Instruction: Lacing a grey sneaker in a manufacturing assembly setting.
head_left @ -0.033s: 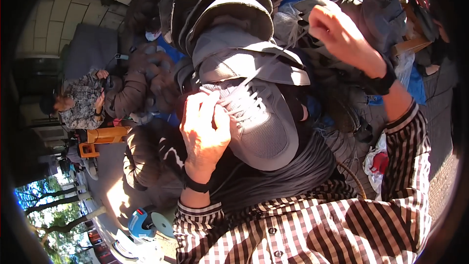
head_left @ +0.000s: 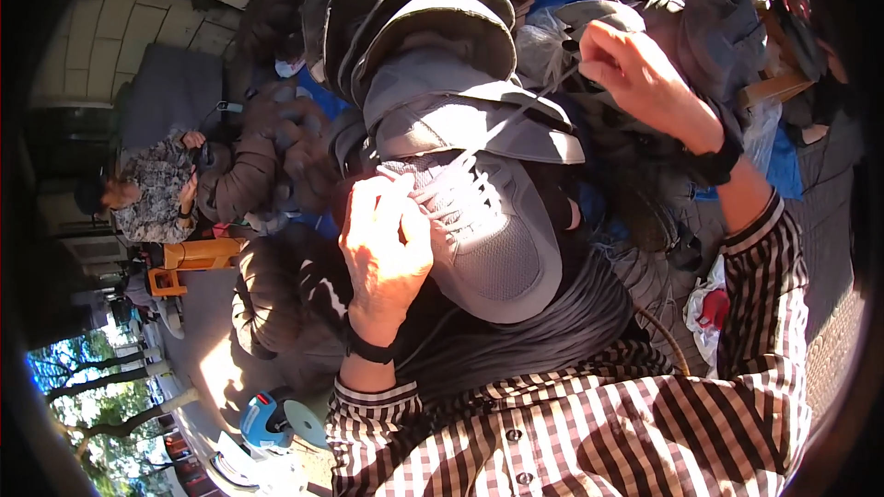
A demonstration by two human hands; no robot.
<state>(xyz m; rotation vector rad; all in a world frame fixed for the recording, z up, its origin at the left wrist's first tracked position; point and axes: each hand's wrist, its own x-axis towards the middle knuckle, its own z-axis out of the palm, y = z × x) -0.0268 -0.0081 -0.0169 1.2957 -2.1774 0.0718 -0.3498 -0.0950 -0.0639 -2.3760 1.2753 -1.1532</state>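
A grey mesh shoe upper (head_left: 506,253) lies across my lap, toe toward me, with pale laces criss-crossed over its front. At its left side, my left hand (head_left: 387,244) is closed in a pinch on the edge beside the laces. One shoelace (head_left: 516,115) runs up and to the right from the eyelets, drawn out straight. Its far end is in my right hand (head_left: 631,74), which is closed and raised well away from the shoe. Just beyond the upper sits a stack of similar grey uppers (head_left: 433,28), their openings facing up.
A bundle of grey laces (head_left: 543,340) lies over my lap. More bundled uppers (head_left: 267,290) stand at the left, near an orange stool (head_left: 198,256). Another person (head_left: 152,189) sits at far left. A plastic bag with something red (head_left: 711,308) lies at the right.
My right hand has come down very slightly with the lace. The shoe upper and my left hand have hardly moved.
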